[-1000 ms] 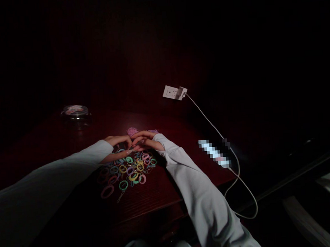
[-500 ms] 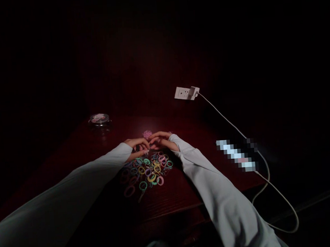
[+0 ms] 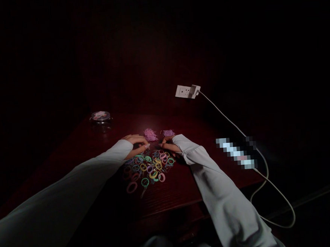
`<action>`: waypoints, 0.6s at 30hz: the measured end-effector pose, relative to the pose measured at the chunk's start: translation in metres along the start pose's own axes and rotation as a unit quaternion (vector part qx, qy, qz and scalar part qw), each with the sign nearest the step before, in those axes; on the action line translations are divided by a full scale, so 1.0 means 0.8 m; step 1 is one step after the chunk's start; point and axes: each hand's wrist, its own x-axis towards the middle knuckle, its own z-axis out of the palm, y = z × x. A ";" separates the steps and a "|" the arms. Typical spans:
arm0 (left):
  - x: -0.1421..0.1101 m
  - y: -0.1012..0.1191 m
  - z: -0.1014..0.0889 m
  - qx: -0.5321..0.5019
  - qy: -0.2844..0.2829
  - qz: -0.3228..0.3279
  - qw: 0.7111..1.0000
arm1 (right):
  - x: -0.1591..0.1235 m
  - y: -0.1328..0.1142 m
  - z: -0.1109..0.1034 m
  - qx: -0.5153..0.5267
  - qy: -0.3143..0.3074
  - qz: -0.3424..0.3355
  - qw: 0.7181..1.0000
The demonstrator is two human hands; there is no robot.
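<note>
While left hand (image 3: 135,141) and right hand (image 3: 170,145) curl inward, coloured rings (image 3: 150,172) lie just nearside, closer to left; can't tell if I pinch anything.

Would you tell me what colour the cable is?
The cable is white, seen best in the head view.

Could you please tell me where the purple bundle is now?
In the head view, the purple bundle lies just beyond the right hand, to the right of the pink bundle.
</note>
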 end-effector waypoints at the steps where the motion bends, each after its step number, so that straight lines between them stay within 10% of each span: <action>1: -0.001 0.000 -0.001 0.008 0.001 -0.006 1.000 | -0.003 -0.005 0.007 0.015 -0.015 0.030 0.999; 11: -0.009 0.010 -0.015 0.064 0.058 -0.068 0.994 | -0.010 -0.052 0.036 0.129 -0.085 -0.012 0.988; 18: -0.008 0.015 -0.014 0.082 -0.012 -0.063 0.995 | -0.005 -0.059 0.028 0.135 -0.036 -0.059 0.988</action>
